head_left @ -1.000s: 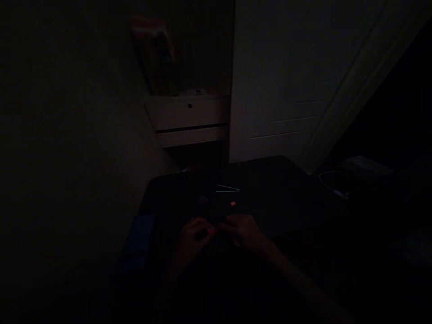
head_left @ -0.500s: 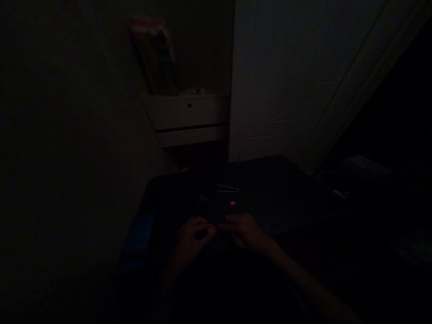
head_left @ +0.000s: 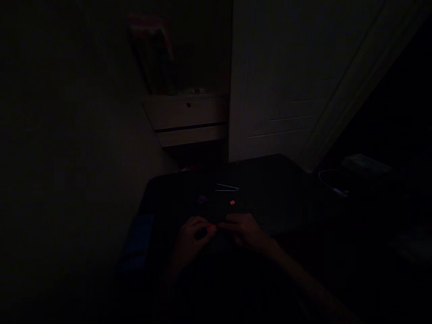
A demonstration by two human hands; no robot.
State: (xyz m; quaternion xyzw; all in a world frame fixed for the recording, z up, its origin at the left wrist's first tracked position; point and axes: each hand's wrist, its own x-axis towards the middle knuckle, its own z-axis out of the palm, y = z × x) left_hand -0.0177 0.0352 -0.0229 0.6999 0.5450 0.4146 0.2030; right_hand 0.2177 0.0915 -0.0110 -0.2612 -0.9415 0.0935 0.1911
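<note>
The room is very dark. My left hand (head_left: 191, 238) and my right hand (head_left: 245, 230) meet over a dark table (head_left: 276, 198), fingers curled together around a small red piece (head_left: 211, 229) pinched between them. A second small red piece (head_left: 232, 203) lies on the table just beyond my hands. Further back lie two thin pale sticks (head_left: 227, 187) and a small greyish bit (head_left: 202, 199). What the red piece is cannot be made out.
A pale drawer unit (head_left: 189, 119) stands against the wall behind the table, beside a white door (head_left: 286, 81). A white cable (head_left: 332, 184) and a pale box (head_left: 364, 164) lie at the right. Something blue (head_left: 138, 240) sits at the table's left edge.
</note>
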